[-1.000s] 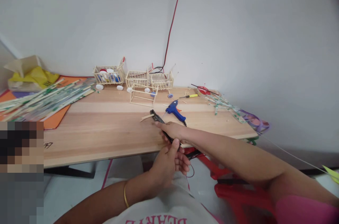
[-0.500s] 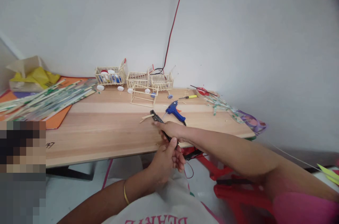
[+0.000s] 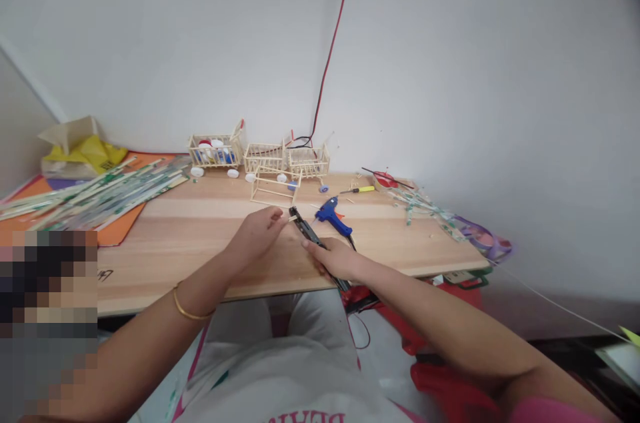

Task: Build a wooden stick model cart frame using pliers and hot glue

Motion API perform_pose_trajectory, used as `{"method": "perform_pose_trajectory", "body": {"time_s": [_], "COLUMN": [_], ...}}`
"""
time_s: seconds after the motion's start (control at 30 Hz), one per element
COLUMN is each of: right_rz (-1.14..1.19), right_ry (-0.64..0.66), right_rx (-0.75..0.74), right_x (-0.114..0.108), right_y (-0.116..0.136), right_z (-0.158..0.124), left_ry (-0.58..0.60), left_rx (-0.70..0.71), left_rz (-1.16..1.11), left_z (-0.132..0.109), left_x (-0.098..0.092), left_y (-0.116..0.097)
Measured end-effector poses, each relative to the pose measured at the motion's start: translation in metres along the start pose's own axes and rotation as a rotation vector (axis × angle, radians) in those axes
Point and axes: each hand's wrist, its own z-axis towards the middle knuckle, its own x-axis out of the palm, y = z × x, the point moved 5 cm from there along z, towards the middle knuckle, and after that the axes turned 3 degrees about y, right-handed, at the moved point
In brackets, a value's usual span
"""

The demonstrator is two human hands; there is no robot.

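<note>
My right hand [image 3: 337, 257] is wrapped round a long black hand tool [image 3: 306, 228], its head pointing away over the table. At that head, the pale end of some thin wooden sticks [image 3: 293, 217] shows. My left hand [image 3: 257, 233] is closed at the sticks' left side, fingertips pinched together; most of the sticks' length is hidden by the hand. Just beyond stands an open wooden stick frame [image 3: 275, 201]. A blue glue gun [image 3: 334, 215] lies right of the tool.
Small stick carts [image 3: 215, 151] with bottle-cap wheels stand along the wall. Bundles of sticks [image 3: 115, 191] lie on an orange sheet at the left. A yellow-handled tool [image 3: 364, 189], a red tape roll [image 3: 386, 179] and plastic scraps [image 3: 425, 204] are at the right. A blurred-out person is at left.
My left hand has left the tool's handle end and moved up and left to the sticks at its head. My right hand has slid back along the tool.
</note>
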Motion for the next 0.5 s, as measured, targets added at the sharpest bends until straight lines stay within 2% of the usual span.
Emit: {"method": "perform_pose_trajectory", "body": {"time_s": [0.03,0.1,0.17,0.27,0.33,0.5], "right_rz": [-0.052,-0.154,-0.178,-0.070,-0.039,-0.273], "right_ry": [-0.021,-0.063,-0.044,0.065,0.085,-0.057], "right_rx": [-0.026,-0.066,-0.089,-0.090,-0.089,-0.104], "right_x": [-0.002,-0.007,-0.010,-0.009,-0.009,-0.013], "right_y": [0.004,0.012,0.014,0.010,0.007,0.006], "right_z": [-0.001,-0.004,-0.007,-0.009,-0.010,-0.014], "left_ry": [0.080,0.168,0.178,0.197,0.196,0.189], "left_rx": [-0.027,-0.068,-0.073,-0.087,-0.121,-0.129], "left_rz": [-0.024,-0.092,-0.163,-0.267,-0.308,-0.276], "left_z": [0.005,0.010,0.011,0.009,0.009,0.009], "left_x": [0.006,0.015,0.020,0.025,0.027,0.030], "left_y": [0.003,0.006,0.005,0.006,0.009,0.015]}}
